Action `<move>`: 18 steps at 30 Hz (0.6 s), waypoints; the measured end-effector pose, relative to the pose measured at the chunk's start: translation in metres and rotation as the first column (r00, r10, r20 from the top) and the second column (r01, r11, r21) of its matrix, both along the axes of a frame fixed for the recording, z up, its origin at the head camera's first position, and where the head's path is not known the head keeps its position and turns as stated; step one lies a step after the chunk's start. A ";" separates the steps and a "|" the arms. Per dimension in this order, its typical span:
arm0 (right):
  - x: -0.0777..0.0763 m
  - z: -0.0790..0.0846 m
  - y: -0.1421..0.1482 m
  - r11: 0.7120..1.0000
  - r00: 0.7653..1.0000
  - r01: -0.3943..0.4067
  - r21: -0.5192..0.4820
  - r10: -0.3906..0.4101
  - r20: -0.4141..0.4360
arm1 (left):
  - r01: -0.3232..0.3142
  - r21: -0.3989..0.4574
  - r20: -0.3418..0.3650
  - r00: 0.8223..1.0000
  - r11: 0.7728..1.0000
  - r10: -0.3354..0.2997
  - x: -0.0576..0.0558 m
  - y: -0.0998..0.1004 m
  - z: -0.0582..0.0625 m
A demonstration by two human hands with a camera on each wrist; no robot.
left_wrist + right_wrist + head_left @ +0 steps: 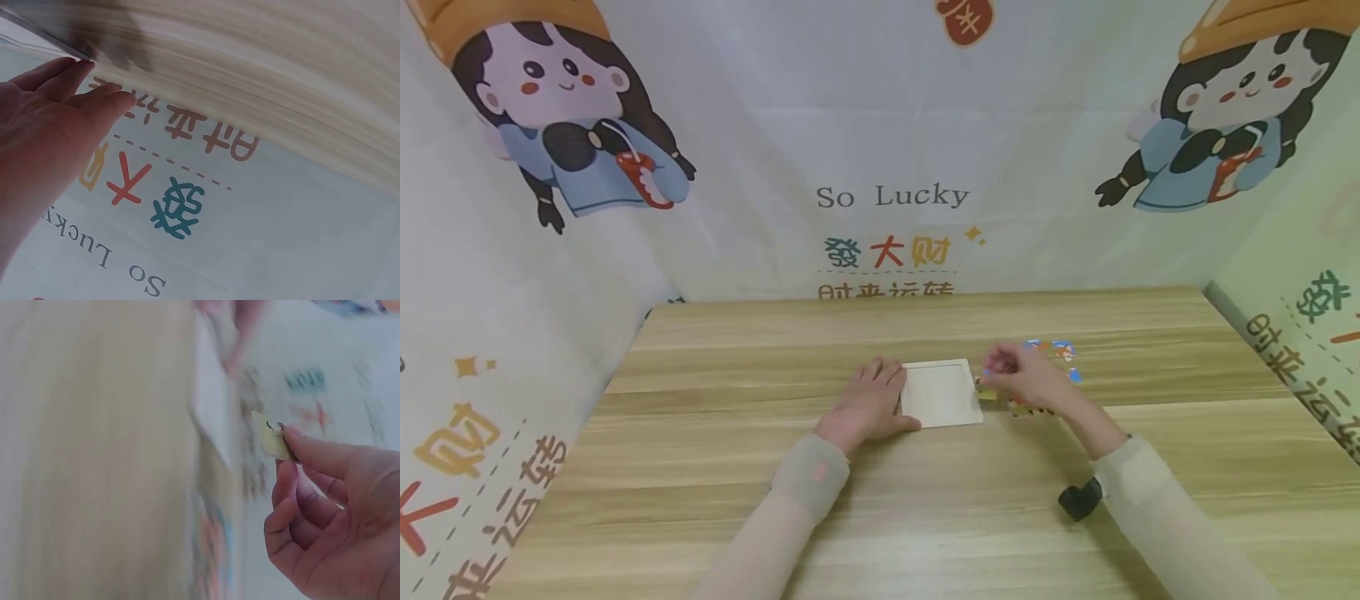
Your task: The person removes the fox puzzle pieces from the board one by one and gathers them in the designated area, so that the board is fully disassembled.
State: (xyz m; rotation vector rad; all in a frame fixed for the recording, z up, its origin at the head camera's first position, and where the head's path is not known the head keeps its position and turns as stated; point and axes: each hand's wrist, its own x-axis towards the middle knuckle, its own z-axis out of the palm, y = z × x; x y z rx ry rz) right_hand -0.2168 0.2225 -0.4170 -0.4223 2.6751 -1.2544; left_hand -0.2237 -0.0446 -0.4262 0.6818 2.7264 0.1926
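Observation:
A shallow white tray [942,395] with a raised rim lies flat on the wooden table. My left hand [871,402] rests against its left side, fingers fairly straight and thumb by the near edge. In the left wrist view, the fingertips of the left hand [53,119] touch the tray's edge [47,39]. Just right of the tray hovers my right hand [1028,379]. Between thumb and fingers, the right hand [331,506] pinches a small, thin yellow puzzle piece [270,436] with dark marks. Colourful puzzle pieces [1063,350] lie beneath and beyond that hand, partly hidden by it.
The wood-grain table [760,467] reaches back to a printed cloth backdrop [880,150], with cloth on both sides as well. A black object [1079,500] sits at the right wrist. The right wrist view is blurred around the tray and loose pieces.

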 end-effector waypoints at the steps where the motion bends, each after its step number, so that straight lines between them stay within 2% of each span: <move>1: 0.001 0.003 0.011 1.000 1.000 0.029 0.000 -0.029 -0.005 | -0.002 0.008 0.002 1.000 1.000 0.002 0.000 -0.002 0.000; 5: 0.009 0.006 0.058 0.991 0.992 0.123 0.047 -0.122 -0.011 | -0.017 0.042 0.011 1.000 0.999 0.017 0.000 -0.015 0.000; 9: 0.017 0.000 0.089 0.983 0.987 0.158 0.092 -0.161 0.019 | -0.023 0.064 0.012 1.000 0.998 0.022 0.001 -0.028 -0.002; 15: 0.023 -0.011 0.104 0.963 0.975 0.193 0.191 -0.209 0.070 | -0.029 0.102 0.025 0.999 0.994 0.026 0.000 -0.039 -0.005; 17: 0.022 -0.008 0.107 0.954 0.971 0.218 0.208 -0.233 0.049 | -0.018 0.108 0.005 1.000 0.994 0.018 -0.004 -0.043 -0.001; 18: 0.020 -0.004 0.107 0.946 0.969 0.243 0.213 -0.249 0.002 | -0.015 0.104 -0.033 0.999 0.994 0.018 -0.009 -0.046 0.003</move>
